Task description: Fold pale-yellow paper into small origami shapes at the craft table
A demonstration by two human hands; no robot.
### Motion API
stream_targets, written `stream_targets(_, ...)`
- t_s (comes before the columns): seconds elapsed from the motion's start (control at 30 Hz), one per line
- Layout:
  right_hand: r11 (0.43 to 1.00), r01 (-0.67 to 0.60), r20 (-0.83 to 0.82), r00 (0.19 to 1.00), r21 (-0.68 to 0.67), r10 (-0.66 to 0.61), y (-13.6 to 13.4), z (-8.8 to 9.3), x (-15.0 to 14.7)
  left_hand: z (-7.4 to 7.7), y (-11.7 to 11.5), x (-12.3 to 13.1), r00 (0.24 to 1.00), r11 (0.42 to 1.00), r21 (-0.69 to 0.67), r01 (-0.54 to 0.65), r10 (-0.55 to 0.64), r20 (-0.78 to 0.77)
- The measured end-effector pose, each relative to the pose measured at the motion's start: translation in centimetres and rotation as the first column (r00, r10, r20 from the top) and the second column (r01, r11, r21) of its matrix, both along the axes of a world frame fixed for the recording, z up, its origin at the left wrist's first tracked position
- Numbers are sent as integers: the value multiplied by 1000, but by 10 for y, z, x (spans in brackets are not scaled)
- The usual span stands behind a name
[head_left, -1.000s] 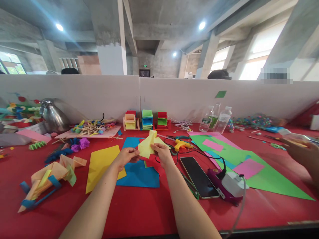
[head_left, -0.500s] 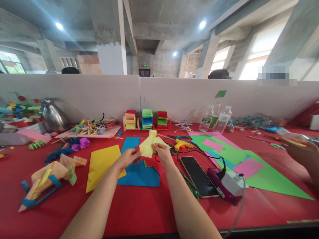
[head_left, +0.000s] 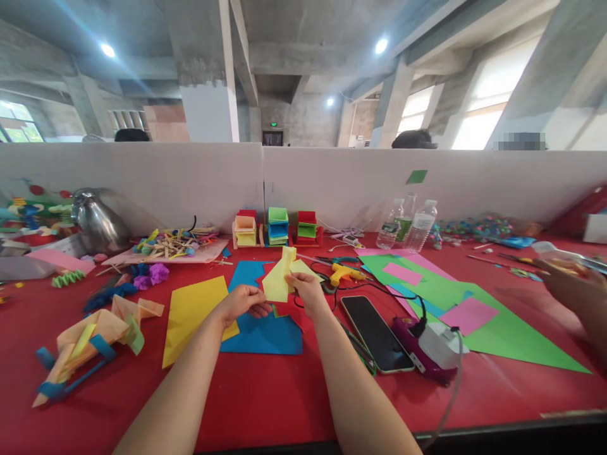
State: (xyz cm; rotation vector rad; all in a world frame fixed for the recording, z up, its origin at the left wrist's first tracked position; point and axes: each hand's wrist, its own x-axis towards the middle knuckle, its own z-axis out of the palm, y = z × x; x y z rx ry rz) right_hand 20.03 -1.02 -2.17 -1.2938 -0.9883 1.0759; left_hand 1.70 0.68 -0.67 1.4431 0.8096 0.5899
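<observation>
A pale yellow folded paper piece [head_left: 279, 281] is held up between my two hands, over the sheets at the middle of the table. My left hand [head_left: 245, 302] pinches its lower left corner between thumb and fingers. On the other side, my right hand [head_left: 306, 289] grips its right part, with the fingertips partly behind the paper. Beneath lie a blue paper sheet [head_left: 265, 338] and some red paper [head_left: 290, 309]. A yellow paper sheet [head_left: 194, 319] rests just left of my left hand.
A yellow glue gun [head_left: 346, 274], a phone [head_left: 377, 332] and a purple power strip [head_left: 422, 351] with cables lie right. Green sheets [head_left: 497, 328] spread beyond. A folded paper model [head_left: 90, 341] sits left. Paper structures [head_left: 277, 226] stand behind; a co-worker's hand [head_left: 576, 291] is far right.
The view has shifted slightly. The fingers of my left hand have loosened and spread a little at the paper's corner. The yellow paper piece stays in nearly the same place.
</observation>
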Motion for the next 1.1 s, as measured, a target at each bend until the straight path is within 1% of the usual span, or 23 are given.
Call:
stream_targets(0.1,1000,-14,8,1000,-2,14,-1,0,0,-1,0,0,1000,999,-37,23,-23,7)
stream_targets(0.3,999,-42,17,999,-1,42,-1,-1,-2,-4,1,4,1000,999,-40,4,-5,-23)
stream_targets(0.5,999,-49,25,999,24,48,-3,4,0,2,-1,-5,994,991,-83,101,-103,-26)
stream_targets(0.6,997,-43,19,999,61,42,-4,7,2,5,-1,-10,992,987,-99,127,-129,-9)
stream_targets(0.7,993,-30,6,1000,110,29,-5,11,1,6,0,-11,994,989,-102,106,-105,19)
stream_targets(0.87,982,11,-25,1000,188,-6,-6,13,-1,3,2,-7,999,997,-72,31,-29,34)
stream_targets(0.97,980,16,-17,1000,197,-13,-5,12,-1,1,3,-6,999,999,-44,-8,9,31)
stream_targets(1.1,982,2,23,1000,187,-7,-2,5,-3,3,2,-5,998,999,-29,-17,19,64)
